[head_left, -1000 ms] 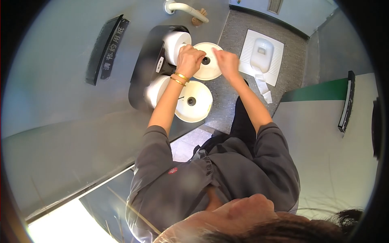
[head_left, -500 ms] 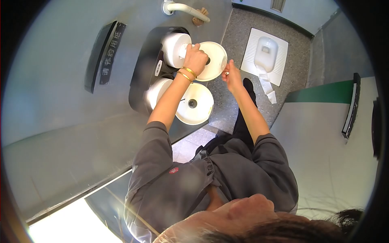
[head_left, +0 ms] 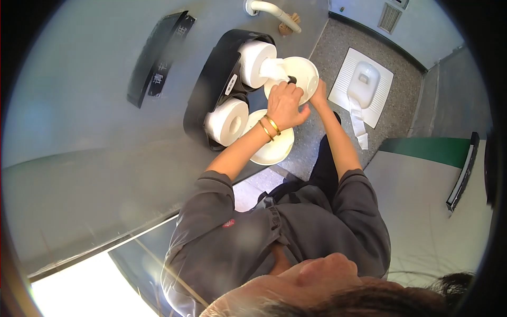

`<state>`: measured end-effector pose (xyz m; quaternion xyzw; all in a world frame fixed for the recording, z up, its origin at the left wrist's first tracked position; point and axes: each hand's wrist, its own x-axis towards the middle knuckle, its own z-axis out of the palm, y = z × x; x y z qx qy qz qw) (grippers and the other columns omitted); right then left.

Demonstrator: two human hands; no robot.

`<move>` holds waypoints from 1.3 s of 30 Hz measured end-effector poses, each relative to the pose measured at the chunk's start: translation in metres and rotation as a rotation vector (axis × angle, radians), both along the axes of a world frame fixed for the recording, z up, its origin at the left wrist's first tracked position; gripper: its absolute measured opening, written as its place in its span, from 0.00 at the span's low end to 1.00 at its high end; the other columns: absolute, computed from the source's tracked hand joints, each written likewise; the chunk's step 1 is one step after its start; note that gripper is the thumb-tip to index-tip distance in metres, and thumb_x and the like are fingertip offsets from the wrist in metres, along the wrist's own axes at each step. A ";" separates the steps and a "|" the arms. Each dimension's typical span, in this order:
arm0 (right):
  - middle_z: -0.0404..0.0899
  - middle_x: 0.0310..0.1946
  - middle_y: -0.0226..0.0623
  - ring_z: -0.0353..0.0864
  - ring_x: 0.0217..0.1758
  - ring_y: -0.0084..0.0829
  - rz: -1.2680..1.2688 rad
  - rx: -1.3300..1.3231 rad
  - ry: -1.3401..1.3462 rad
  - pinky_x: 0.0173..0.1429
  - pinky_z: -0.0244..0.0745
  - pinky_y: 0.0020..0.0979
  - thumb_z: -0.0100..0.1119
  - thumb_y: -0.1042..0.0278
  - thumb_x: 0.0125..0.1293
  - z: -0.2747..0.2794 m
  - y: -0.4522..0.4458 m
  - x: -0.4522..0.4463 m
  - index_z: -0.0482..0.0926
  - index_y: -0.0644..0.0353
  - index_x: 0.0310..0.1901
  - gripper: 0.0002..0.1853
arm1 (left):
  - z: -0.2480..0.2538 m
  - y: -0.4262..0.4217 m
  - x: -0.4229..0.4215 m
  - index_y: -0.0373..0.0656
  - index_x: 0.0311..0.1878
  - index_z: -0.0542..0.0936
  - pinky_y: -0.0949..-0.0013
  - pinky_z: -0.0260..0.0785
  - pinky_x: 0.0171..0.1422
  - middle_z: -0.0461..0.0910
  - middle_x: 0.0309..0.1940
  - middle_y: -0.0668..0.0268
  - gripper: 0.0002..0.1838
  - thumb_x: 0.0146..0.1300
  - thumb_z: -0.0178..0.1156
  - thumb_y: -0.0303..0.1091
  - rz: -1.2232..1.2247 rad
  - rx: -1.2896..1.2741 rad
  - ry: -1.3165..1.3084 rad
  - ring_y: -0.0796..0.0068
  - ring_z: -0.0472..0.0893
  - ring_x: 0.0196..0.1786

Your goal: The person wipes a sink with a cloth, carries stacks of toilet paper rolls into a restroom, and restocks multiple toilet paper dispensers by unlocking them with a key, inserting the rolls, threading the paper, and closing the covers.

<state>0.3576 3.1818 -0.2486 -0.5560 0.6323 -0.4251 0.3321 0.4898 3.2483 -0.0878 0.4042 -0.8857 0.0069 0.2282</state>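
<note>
The black wall sign (head_left: 158, 80) shows the Chinese characters "请" and, faintly, "纸". Print on the toilet-roll dispenser's (head_left: 209, 87) white label (head_left: 231, 84) and the grey shirt (head_left: 240, 240) is illegible.

A smooth blue-grey wall (head_left: 79, 116) carries a dark sign (head_left: 158, 58) and a white pipe (head_left: 275, 11), beside a speckled grey floor (head_left: 325, 39) with a white ribbed squat toilet (head_left: 364, 82) set into it. Beyond the toilet, a pale wall (head_left: 354, 9) has a slatted vent (head_left: 390, 17); opposite the sign stands a pale panel (head_left: 412, 185) with a green band (head_left: 428, 151). Harsh white light (head_left: 79, 285) glares at the lower left of the view.
</note>
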 end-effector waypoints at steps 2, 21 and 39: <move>0.81 0.32 0.56 0.82 0.40 0.53 0.015 0.017 0.187 0.42 0.77 0.44 0.63 0.58 0.52 0.020 -0.001 -0.003 0.84 0.63 0.35 0.16 | -0.006 0.005 -0.002 0.44 0.27 0.75 0.59 0.62 0.32 0.73 0.24 0.64 0.12 0.44 0.67 0.38 0.001 0.010 0.036 0.61 0.74 0.30; 0.81 0.45 0.36 0.83 0.43 0.31 0.215 0.380 -1.193 0.43 0.80 0.34 0.58 0.66 0.65 0.003 0.034 -0.003 0.74 0.59 0.55 0.17 | -0.055 -0.001 0.023 0.39 0.43 0.80 0.69 0.72 0.30 0.81 0.30 0.62 0.18 0.51 0.68 0.39 0.318 0.462 0.489 0.72 0.81 0.25; 0.81 0.44 0.38 0.81 0.41 0.31 0.144 0.401 -0.314 0.40 0.77 0.33 0.58 0.69 0.62 -0.112 0.014 -0.002 0.75 0.64 0.53 0.18 | -0.034 0.020 0.024 0.42 0.26 0.72 0.59 0.68 0.35 0.72 0.25 0.62 0.08 0.43 0.63 0.24 0.126 0.103 0.254 0.59 0.75 0.33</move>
